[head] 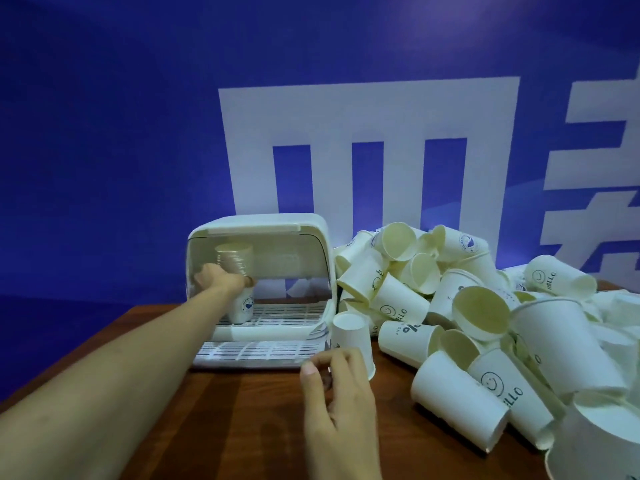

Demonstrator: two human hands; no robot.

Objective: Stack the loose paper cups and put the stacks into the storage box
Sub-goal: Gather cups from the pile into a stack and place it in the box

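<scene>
The white storage box (313,237) stands open at the back of the wooden table. My left hand (221,280) reaches inside it and grips a tall stack of paper cups (239,271) standing upright on the slatted floor at the left. My right hand (341,393) is near the front, its fingers curled beside an upside-down white cup (349,336) that stands just right of the box; whether they touch it I cannot tell. A big heap of loose white paper cups (467,306) covers the right half of the table.
The box's slatted front flap (259,351) lies folded down on the brown table (242,427). A blue wall with large white shapes (370,116) rises right behind. Loose cups spill to the right edge and front right corner.
</scene>
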